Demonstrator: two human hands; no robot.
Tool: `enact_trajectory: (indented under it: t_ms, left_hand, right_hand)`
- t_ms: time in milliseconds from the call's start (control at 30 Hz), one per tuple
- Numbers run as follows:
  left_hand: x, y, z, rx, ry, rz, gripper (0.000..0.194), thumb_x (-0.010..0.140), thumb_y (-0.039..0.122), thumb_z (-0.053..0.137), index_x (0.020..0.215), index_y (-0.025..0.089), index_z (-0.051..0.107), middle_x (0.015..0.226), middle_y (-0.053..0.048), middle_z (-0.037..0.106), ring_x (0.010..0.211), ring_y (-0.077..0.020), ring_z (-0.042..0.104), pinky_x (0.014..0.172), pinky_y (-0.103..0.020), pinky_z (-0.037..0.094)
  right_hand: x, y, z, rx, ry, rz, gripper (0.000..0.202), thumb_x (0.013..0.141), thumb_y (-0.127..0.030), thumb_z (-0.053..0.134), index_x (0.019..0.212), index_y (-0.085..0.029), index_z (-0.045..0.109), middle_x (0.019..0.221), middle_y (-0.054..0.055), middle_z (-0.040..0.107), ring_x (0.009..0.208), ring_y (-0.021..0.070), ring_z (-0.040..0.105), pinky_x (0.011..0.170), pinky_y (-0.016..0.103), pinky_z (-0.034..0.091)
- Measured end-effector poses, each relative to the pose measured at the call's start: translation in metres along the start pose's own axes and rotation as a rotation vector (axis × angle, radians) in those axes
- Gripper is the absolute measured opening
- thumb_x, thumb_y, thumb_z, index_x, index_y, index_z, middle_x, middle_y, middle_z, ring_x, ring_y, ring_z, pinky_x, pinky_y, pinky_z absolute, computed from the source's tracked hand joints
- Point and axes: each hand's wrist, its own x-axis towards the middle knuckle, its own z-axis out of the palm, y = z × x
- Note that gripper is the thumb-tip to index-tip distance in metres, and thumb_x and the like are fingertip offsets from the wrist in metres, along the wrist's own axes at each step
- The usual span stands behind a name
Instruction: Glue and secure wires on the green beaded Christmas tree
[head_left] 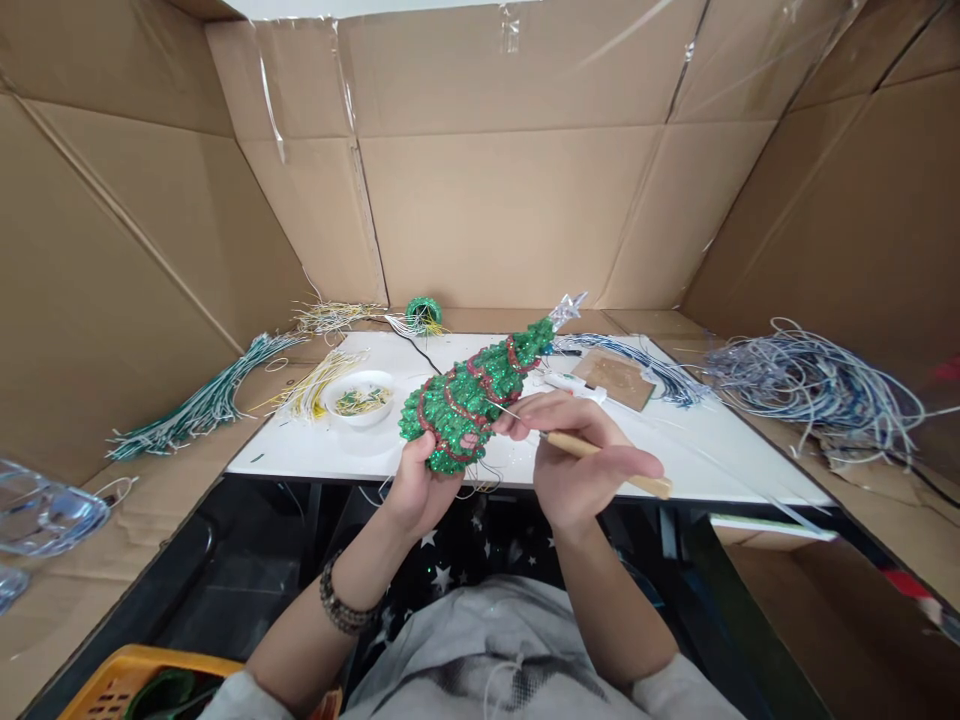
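Note:
A glittery green Christmas tree ornament point(466, 405) with red garlands and a clear star point(567, 311) on its tip lies tilted in the air, tip up to the right. My left hand point(424, 480) is closed round its base. Between the fingers of my right hand point(581, 450) is a wooden-handled awl point(570, 443), its thin metal shaft pointing left at the tree's side. Whether the point enters the surface I cannot tell. Loose thin wires hang below the tree's base.
On the white table point(300, 455) stands a white bowl point(360, 398) of small green and yellow pieces. Wire bundles point(214, 395) lie at the left, with a blue-white coil point(817, 385) at the right. A brown board point(615, 378) and a green glittery piece point(424, 314) sit farther back. Cardboard walls point(517, 220) surround the table.

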Motion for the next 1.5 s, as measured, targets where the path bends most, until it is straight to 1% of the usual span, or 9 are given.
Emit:
enact_trajectory:
  t_ms: [200,400,600,800,933,1100,1267,1367,1500]
  left_hand:
    - [0.0,-0.001,-0.001,-0.011,0.005,-0.013,0.056,0.07,0.054,0.077,0.115,0.021,0.07,0.102,-0.006,0.075,0.104,-0.0279,0.066,0.098,-0.042,0.047]
    - [-0.002,-0.001,-0.002,-0.026,0.007,-0.02,0.054,0.067,0.047,0.081,0.113,0.02,0.071,0.1,-0.005,0.075,0.094,-0.0249,0.068,0.096,-0.041,0.049]
    - [-0.005,-0.003,-0.002,-0.048,0.023,-0.047,0.05,0.067,0.045,0.084,0.109,0.021,0.072,0.1,-0.005,0.075,0.092,-0.0221,0.068,0.089,-0.036,0.052]
    - [-0.005,-0.004,0.0,-0.011,0.016,-0.032,0.047,0.068,0.034,0.082,0.111,0.021,0.071,0.111,-0.007,0.075,0.11,-0.0287,0.066,0.099,-0.043,0.048]
    - [-0.004,-0.003,0.001,-0.011,0.016,-0.023,0.049,0.067,0.03,0.08,0.114,0.022,0.069,0.114,-0.007,0.074,0.112,-0.03,0.065,0.1,-0.045,0.048]
    - [-0.004,-0.004,-0.001,-0.014,0.004,-0.026,0.053,0.067,0.03,0.08,0.117,0.021,0.068,0.114,-0.008,0.074,0.11,-0.0304,0.066,0.1,-0.047,0.048]
    - [-0.004,-0.003,-0.001,-0.004,0.009,-0.012,0.051,0.067,0.032,0.081,0.116,0.02,0.069,0.109,-0.007,0.075,0.105,-0.0287,0.067,0.099,-0.045,0.048]
    - [-0.005,-0.002,0.0,0.016,-0.004,-0.02,0.051,0.067,0.035,0.081,0.113,0.017,0.07,0.114,-0.01,0.073,0.106,-0.0288,0.066,0.098,-0.044,0.048]
    - [-0.005,-0.002,0.001,0.015,-0.003,-0.003,0.049,0.067,0.034,0.081,0.112,0.017,0.07,0.107,-0.009,0.075,0.1,-0.0276,0.067,0.095,-0.043,0.048]
  right_hand:
    - [0.0,0.0,0.0,-0.025,0.0,0.016,0.066,0.088,-0.078,0.041,0.067,-0.02,0.064,0.058,0.002,0.062,0.058,0.0203,0.068,0.057,0.037,0.055]
    - [-0.001,0.0,-0.002,-0.152,-0.009,0.027,0.063,0.09,-0.076,0.041,0.067,-0.02,0.061,0.058,0.002,0.061,0.058,0.019,0.065,0.057,0.036,0.054]
    - [-0.001,0.002,0.0,-0.141,0.034,-0.015,0.056,0.096,-0.064,0.044,0.066,-0.021,0.062,0.053,0.0,0.057,0.052,0.0132,0.056,0.047,0.027,0.043]
    - [-0.003,0.004,0.005,-0.086,0.127,0.105,0.054,0.098,-0.058,0.046,0.065,-0.019,0.062,0.053,-0.002,0.057,0.039,0.0083,0.048,0.032,0.02,0.03]
    - [-0.003,0.002,0.008,-0.022,0.137,0.156,0.053,0.097,-0.058,0.048,0.065,-0.018,0.061,0.054,-0.002,0.058,0.037,0.0071,0.048,0.031,0.018,0.03]
    - [-0.002,0.001,0.009,-0.047,0.128,0.166,0.054,0.096,-0.059,0.048,0.064,-0.018,0.059,0.053,-0.002,0.057,0.037,0.0076,0.049,0.032,0.019,0.032]
    - [-0.008,0.009,0.008,0.043,0.096,0.062,0.052,0.098,-0.059,0.045,0.069,-0.019,0.063,0.055,-0.002,0.059,0.041,0.0107,0.055,0.036,0.023,0.039]
    - [-0.012,0.015,0.007,0.055,0.091,-0.005,0.053,0.096,-0.062,0.045,0.071,-0.021,0.065,0.057,-0.001,0.06,0.046,0.0126,0.058,0.037,0.024,0.041]
    - [-0.014,0.016,0.007,0.013,0.094,-0.008,0.055,0.095,-0.066,0.043,0.07,-0.021,0.064,0.057,-0.001,0.06,0.047,0.0138,0.059,0.038,0.026,0.043]
